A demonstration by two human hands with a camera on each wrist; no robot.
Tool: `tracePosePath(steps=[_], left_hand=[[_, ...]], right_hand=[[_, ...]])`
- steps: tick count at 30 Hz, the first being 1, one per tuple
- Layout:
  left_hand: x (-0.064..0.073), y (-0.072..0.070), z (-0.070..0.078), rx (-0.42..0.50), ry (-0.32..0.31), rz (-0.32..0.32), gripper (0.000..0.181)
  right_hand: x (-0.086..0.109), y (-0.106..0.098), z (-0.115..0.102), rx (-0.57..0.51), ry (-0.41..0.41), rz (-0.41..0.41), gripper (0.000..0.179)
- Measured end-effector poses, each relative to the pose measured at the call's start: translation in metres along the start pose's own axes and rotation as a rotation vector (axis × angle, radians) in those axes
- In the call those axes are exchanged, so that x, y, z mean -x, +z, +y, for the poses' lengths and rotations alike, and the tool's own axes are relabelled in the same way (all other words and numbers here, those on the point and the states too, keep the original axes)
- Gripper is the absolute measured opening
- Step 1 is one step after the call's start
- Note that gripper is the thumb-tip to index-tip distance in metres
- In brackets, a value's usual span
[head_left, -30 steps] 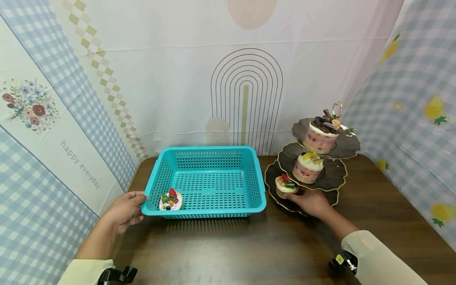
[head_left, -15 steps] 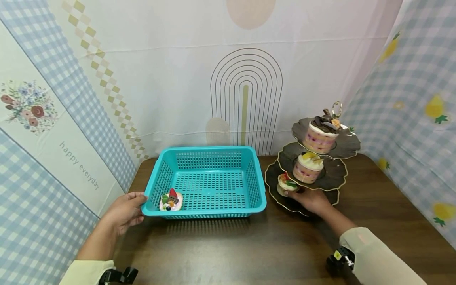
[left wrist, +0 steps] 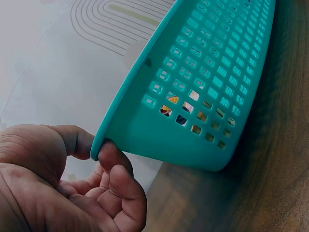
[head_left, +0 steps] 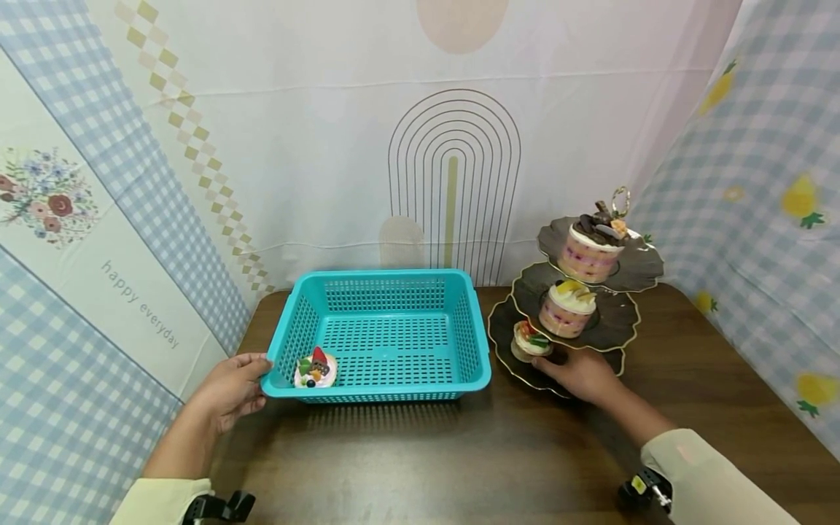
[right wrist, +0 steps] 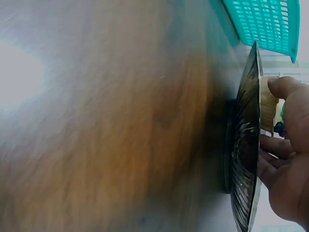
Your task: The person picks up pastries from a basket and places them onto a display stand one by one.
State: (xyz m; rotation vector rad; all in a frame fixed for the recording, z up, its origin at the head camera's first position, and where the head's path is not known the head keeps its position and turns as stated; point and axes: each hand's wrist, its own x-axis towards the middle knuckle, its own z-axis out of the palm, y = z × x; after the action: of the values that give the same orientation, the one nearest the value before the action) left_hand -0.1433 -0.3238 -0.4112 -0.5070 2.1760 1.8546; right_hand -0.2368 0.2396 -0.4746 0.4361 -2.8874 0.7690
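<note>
My left hand (head_left: 231, 390) grips the near left corner of a turquoise plastic basket (head_left: 387, 392), thumb and finger pinching its rim in the left wrist view. Inside that corner sits a small cake (head_left: 316, 368) topped with strawberry and fruit. On the right, my right hand (head_left: 580, 373) reaches under the middle plate of a dark three-tier cake stand (head_left: 613, 321). It holds a small cream cupcake (head_left: 530, 343) with red and green topping at the bottom plate. In the right wrist view, thumb and fingers bracket the cupcake (right wrist: 268, 107); its far side is hidden.
A layered cake cup (head_left: 567, 310) stands on the middle plate, and a chocolate-topped one (head_left: 590, 251) on the top plate. The upper plates overhang the right hand. A printed cloth (head_left: 328, 160) backs the brown wooden table (head_left: 420, 467), with checked cloth on both sides.
The cupcake has shifted slightly right on the bottom plate, and my right hand and forearm have also moved a little right. The left hand and basket look the same.
</note>
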Motion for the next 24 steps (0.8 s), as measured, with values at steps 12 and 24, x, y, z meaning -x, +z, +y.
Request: tracePosePath(steps=[12, 24], left_hand=[[-0.002, 0.0, -0.001, -0.001, -0.002, 0.0, 0.038], [-0.001, 0.001, -0.002, 0.001, -0.002, 0.003, 0.038]], right_hand=[[0.023, -0.007, -0.004, 0.151, -0.184, 0.032, 0.047], [0.028, -0.005, -0.039, 0.312, -0.528, 0.157, 0.047]])
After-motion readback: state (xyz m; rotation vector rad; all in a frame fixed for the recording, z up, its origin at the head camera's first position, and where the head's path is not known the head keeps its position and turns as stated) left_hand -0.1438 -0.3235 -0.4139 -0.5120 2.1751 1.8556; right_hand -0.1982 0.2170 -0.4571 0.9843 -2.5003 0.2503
